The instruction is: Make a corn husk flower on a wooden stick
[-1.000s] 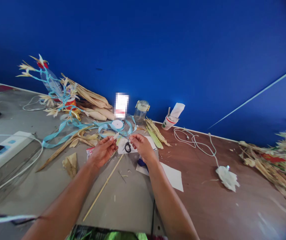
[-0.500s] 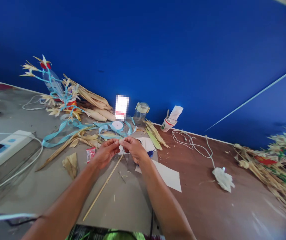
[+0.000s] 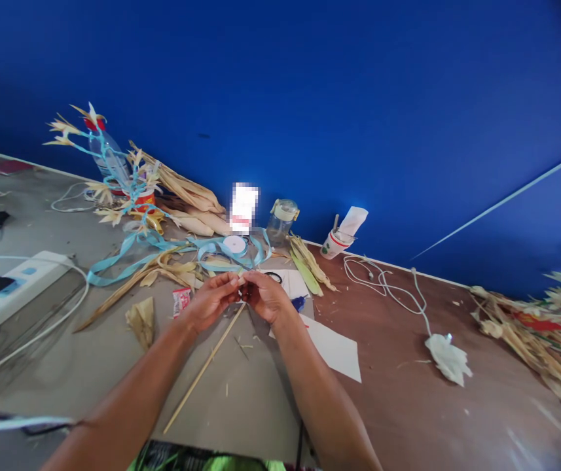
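My left hand (image 3: 211, 300) and my right hand (image 3: 265, 296) meet above the table, fingertips pinched together on a small pale strip of husk (image 3: 241, 280). A long thin stick (image 3: 205, 366) lies on the grey table under my left wrist. Light blue ribbon (image 3: 127, 255) trails from a white spool (image 3: 234, 244) just beyond my hands. Black scissors (image 3: 273, 275) lie partly hidden behind my right hand, on white paper (image 3: 335, 348).
Dried corn husks (image 3: 182, 190) pile against the blue wall, with a glass jar (image 3: 280, 219) and a paper cup (image 3: 332, 243). A white power strip (image 3: 0, 294) and cables lie left. A white cable (image 3: 388, 284) and white flower (image 3: 450, 358) lie right, beside husk flowers (image 3: 535, 327).
My two hands have come together from a small gap and now pinch the husk piece between them. The view shifted slightly.
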Available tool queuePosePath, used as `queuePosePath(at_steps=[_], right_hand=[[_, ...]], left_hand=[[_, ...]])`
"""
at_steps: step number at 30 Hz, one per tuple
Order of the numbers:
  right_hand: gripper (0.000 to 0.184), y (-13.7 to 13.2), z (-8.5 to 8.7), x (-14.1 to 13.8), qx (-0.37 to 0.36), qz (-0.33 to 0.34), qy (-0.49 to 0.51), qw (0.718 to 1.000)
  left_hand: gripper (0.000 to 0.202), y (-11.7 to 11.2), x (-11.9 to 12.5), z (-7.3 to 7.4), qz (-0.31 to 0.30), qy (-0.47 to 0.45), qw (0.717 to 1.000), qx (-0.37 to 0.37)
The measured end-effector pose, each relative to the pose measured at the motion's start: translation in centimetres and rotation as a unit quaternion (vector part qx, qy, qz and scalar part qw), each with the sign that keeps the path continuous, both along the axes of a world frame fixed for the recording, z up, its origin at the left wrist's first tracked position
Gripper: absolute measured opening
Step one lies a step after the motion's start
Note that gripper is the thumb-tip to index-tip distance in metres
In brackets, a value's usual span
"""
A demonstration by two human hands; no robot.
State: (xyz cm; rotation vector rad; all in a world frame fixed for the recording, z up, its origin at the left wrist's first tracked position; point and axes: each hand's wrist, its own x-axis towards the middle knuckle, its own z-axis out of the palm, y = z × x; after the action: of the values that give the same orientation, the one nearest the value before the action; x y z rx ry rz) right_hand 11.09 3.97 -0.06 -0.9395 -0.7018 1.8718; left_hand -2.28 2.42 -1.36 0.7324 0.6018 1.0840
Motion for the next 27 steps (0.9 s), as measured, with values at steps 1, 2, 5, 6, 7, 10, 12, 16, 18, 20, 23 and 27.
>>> queuePosePath(at_steps=[1, 2, 5, 6, 7, 10, 12, 16, 18, 20, 23, 27], right_hand=[[0.012, 0.0, -0.1, 0.0, -0.009, 0.001, 0.008, 1.000], [0.013, 0.1, -0.2, 0.1, -0.018, 0.003, 0.016, 1.000], [0.016, 0.1, -0.2, 0.3, -0.047, 0.014, 0.033, 0.998], [0.018, 0.1, -0.2, 0.4, -0.056, 0.016, 0.035, 0.998], [0.019, 0.1, -0.1, 0.5, -0.065, 0.019, 0.035, 0.997], [0.019, 0.1, 0.1, 0.8, -0.094, 0.029, 0.034, 0.995], [0.020, 0.2, 0.2, 1.1, -0.115, 0.036, 0.039, 0.992], [0.028, 0.3, 0.7, 1.7, -0.148, 0.031, 0.056, 0.987], [0.034, 0.3, 1.1, 1.9, -0.144, 0.019, 0.055, 0.988], [0.040, 0.1, 1.6, 1.8, -0.123, 0.013, 0.037, 0.992], [0.044, -0.4, 1.9, 1.4, -0.063, 0.007, -0.012, 0.998], [0.036, -0.9, 1.8, 0.4, 0.013, -0.013, -0.097, 0.995]], left_hand=[[0.015, 0.0, 0.0, -0.1, 0.000, 0.003, 1.000, 0.001], [0.015, 0.0, 0.0, -0.2, 0.000, 0.007, 1.000, 0.002], [0.014, 0.1, 0.0, -0.4, 0.003, 0.012, 1.000, -0.001], [0.014, 0.1, 0.0, -0.5, 0.004, 0.012, 1.000, -0.004], [0.014, 0.1, 0.0, -0.6, 0.005, 0.012, 1.000, -0.006], [0.014, 0.1, 0.0, -0.7, 0.005, 0.009, 1.000, -0.011], [0.015, 0.0, 0.0, -0.7, 0.004, 0.007, 1.000, -0.009], [0.019, 0.0, -0.1, -0.3, 0.004, -0.001, 1.000, -0.009], [0.021, 0.0, -0.2, -0.1, 0.010, -0.007, 1.000, -0.017], [0.022, 0.1, -0.2, 0.0, 0.019, -0.009, 0.999, -0.024], [0.023, 0.1, -0.3, 0.0, 0.025, 0.000, 0.999, -0.031], [0.024, 0.2, -0.2, -0.1, 0.029, 0.019, 0.999, -0.037]])
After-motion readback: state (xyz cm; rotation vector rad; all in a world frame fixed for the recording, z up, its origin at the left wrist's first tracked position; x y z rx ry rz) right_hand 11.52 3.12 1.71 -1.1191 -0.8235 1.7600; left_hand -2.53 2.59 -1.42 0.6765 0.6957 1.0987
